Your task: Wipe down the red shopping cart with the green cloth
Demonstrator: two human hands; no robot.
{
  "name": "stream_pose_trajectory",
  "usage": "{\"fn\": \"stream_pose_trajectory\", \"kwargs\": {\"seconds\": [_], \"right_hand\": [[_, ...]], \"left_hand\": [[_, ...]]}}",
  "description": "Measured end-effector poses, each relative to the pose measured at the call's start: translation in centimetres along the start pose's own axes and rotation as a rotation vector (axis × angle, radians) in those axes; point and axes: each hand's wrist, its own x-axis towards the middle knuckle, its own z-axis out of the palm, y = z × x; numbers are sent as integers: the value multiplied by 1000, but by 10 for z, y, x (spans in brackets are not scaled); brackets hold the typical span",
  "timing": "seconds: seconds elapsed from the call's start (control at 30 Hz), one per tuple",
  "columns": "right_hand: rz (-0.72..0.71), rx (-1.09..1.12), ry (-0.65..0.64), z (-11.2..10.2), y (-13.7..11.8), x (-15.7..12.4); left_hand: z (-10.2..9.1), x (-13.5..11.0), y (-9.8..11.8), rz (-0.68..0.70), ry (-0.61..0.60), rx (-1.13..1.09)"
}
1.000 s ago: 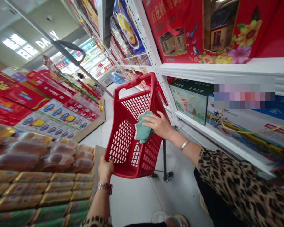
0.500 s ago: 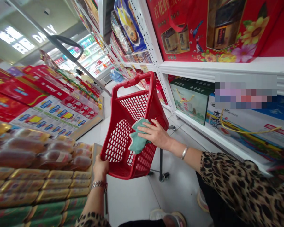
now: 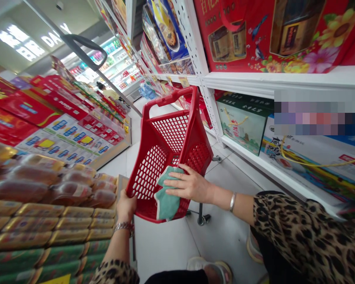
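Observation:
In the middle of the head view a red plastic shopping basket (image 3: pixel 149 169) with lattice walls stands tilted, its open top toward me. A dark handle (image 3: pixel 85 51) on a long grey rod rises from it to the upper left. My left hand (image 3: pixel 126 207) is closed around the basket's near left rim. My right hand (image 3: pixel 192 185) presses a green cloth (image 3: pixel 169 201) with its fingers, inside the basket near its front wall. The cloth hangs in folds below the fingers. Small wheels (image 3: pixel 203 219) show beneath the basket.
White shelving (image 3: pixel 239 83) with gift boxes runs along the right. Stacked drink bottles (image 3: pixel 62 193) and packs of cans (image 3: pixel 73 225) stand close on the left, with red cartons (image 3: pixel 26 110) behind. Grey floor tiles (image 3: pixel 162 248) lie below, where my shoes show.
My right hand and the cloth have moved down and toward me, from the basket's middle to its near wall. My left hand keeps its hold on the rim.

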Motion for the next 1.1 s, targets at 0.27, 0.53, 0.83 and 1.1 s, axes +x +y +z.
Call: {"fn": "stream_pose_trajectory", "kwargs": {"seconds": [0.27,0.53,0.83,1.1], "right_hand": [[357,-65,-126,-10,74,-5],[403,-40,-147,-6,67,0],[237,35,-111,-5,19,-8],[72,65,24,-1,-20,0]], "left_hand": [[0,0,-1,8,-30,14],[-2,-1,-1,34,-53,40],[0,-6,2,13,-38,21],[2,-8,3,9,-39,-1]]}}
